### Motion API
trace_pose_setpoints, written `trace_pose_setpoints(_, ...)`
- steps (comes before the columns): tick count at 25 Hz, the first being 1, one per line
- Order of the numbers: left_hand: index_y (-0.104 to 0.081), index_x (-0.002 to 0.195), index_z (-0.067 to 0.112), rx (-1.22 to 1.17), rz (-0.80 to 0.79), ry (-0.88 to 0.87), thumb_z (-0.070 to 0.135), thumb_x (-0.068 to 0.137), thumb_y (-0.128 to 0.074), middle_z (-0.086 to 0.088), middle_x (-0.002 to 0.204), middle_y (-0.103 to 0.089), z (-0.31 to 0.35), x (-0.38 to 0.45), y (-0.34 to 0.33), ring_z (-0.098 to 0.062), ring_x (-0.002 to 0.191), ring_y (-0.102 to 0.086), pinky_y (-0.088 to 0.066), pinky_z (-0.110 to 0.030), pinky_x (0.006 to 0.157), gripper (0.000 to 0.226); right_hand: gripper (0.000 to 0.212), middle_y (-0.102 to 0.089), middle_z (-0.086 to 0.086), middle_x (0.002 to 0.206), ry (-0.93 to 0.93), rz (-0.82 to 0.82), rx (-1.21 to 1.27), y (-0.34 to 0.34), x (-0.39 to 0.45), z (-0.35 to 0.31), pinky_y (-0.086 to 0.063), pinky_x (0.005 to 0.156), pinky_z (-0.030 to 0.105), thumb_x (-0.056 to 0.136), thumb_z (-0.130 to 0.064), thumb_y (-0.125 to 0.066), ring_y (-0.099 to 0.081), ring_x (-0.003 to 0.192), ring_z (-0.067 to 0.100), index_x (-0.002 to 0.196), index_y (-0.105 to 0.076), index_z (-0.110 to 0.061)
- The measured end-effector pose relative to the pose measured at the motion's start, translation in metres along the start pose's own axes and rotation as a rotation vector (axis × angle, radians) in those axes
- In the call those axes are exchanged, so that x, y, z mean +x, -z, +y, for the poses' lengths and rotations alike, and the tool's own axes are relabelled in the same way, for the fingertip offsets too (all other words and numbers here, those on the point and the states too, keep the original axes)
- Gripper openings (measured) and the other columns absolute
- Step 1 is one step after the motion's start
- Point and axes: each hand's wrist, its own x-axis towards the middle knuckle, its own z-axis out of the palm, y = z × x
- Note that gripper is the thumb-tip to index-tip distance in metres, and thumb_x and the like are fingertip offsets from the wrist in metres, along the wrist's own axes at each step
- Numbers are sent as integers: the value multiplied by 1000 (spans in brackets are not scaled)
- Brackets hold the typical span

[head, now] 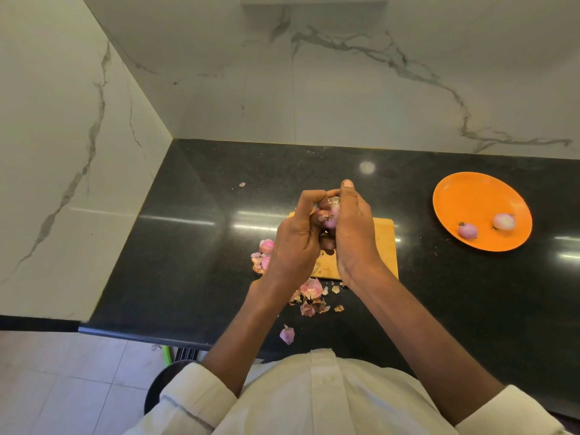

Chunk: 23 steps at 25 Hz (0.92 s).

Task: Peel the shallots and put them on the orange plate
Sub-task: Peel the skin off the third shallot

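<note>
Gripped between both hands at frame centre: one shallot (331, 216), half stripped, pale purple flesh showing with papery skin loose at its top. Left hand (295, 240) curled round it from the left, fingers bent in against the bulb; right hand (353, 227) wrapped round from the right, thumb up at the top. Which fingers actually pinch the skin, hidden by the knuckles. Held above the near-left part of the board (384, 246), likely so that scraps drop there and not onto the plate. Bulb sits in the gap between the two palms, toward the fingertips, upper end exposed, lower end buried in the grip.

Outward from there: peels (310, 288) strewn just below the board at lower centre, one stray piece (287, 335) nearer the counter edge, another tiny flake (242, 184) up and left of the hands. Left of the left hand, a small heap of shallots (266, 246), apparently unpeeled and kept within reach. Well apart, at right of frame, the plate (464, 196) with two peeled shallots (468, 231) lying near its lower rim, one beside the other, not touching. All on a dark counter (194, 246). Judged a bit under way: two done, one in hand, more waiting.
</note>
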Motion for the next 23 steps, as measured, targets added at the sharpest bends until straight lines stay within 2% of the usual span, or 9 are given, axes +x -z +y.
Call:
trace_pose_setpoints(2, -53, 137, 33, 29, 3, 9, 7, 111, -49, -1, 83, -69, -2, 0, -2, -25, 65, -72, -62, -51, 55, 37, 45, -53, -4, 57, 8, 14, 9, 0, -1, 1, -37, 39, 18, 115, -43, -35, -51, 48, 5, 97, -57, -7)
trace_pose_setpoints(5, -57, 141, 31, 76, 13, 12, 9, 111, -52, 4, 81, -68, -7, 0, -5, -19, 64, -69, -61, -51, 56, 37, 47, -53, -7, 53, 12, 39, 6, 2, 0, 2, -39, 39, 18, 115, -43, -35, -52, 46, 2, 90, -56, -9)
trace_pose_setpoints(10, -50, 128, 29, -37, 75, -9, 5, 109, -47, 10, 80, -66, 3, -1, -2, -11, 62, -64, -55, -34, 55, 30, 45, -62, 2, 70, 88, -30, -51, 6, 2, 5, -44, 47, 22, 114, -45, -35, -59, 61, 10, 104, -61, -9)
trace_pose_setpoints(12, -56, 131, 16, 52, 128, -55, 9, 111, -53, 2, 87, -73, 4, -1, 5, -10, 68, -70, -59, -31, 59, 22, 41, -65, 2, 79, 145, -39, -81, 9, 4, 5, -49, 53, 24, 115, -43, -35, -63, 69, 12, 105, -63, -14)
trace_pose_setpoints(15, -67, 120, 4, 280, 170, -174, 13, 107, -64, 5, 94, -75, 4, -2, 14, 1, 73, -69, -53, -14, 64, 16, 35, -64, 4, 86, 231, -23, -164, 13, 4, 8, -52, 58, 32, 115, -40, -35, -63, 75, 17, 106, -61, -19)
trace_pose_setpoints(17, -67, 113, 1, 288, 126, -194, 10, 105, -68, 0, 93, -76, 5, -2, 19, -4, 77, -72, -58, -18, 68, 12, 32, -64, 8, 90, 268, -18, -203, 16, 3, 10, -54, 63, 39, 115, -39, -36, -64, 78, 21, 106, -61, -22)
trace_pose_setpoints(19, -65, 110, 1, 233, 69, -163, 9, 104, -68, -2, 94, -77, 10, 1, 22, -8, 82, -77, -63, -23, 74, 11, 31, -65, 10, 92, 286, -24, -227, 17, 3, 10, -56, 67, 38, 115, -38, -36, -66, 79, 19, 107, -61, -22)
trace_pose_setpoints(21, -64, 112, 2, 158, 60, -44, 7, 103, -69, -4, 96, -78, 16, 4, 22, -11, 84, -79, -66, -29, 77, 11, 29, -66, 11, 93, 310, -49, -250, 20, 3, 11, -57, 65, 33, 116, -34, -37, -67, 79, 15, 112, -61, -18)
trace_pose_setpoints(23, -64, 123, 6, 0, 69, 173, 10, 102, -72, -7, 101, -80, 24, 7, 23, -16, 89, -81, -68, -39, 81, 23, 24, -67, 10, 100, 369, -92, -299, 25, 3, 12, -59, 67, 31, 116, -28, -39, -69, 85, 15, 118, -60, -15)
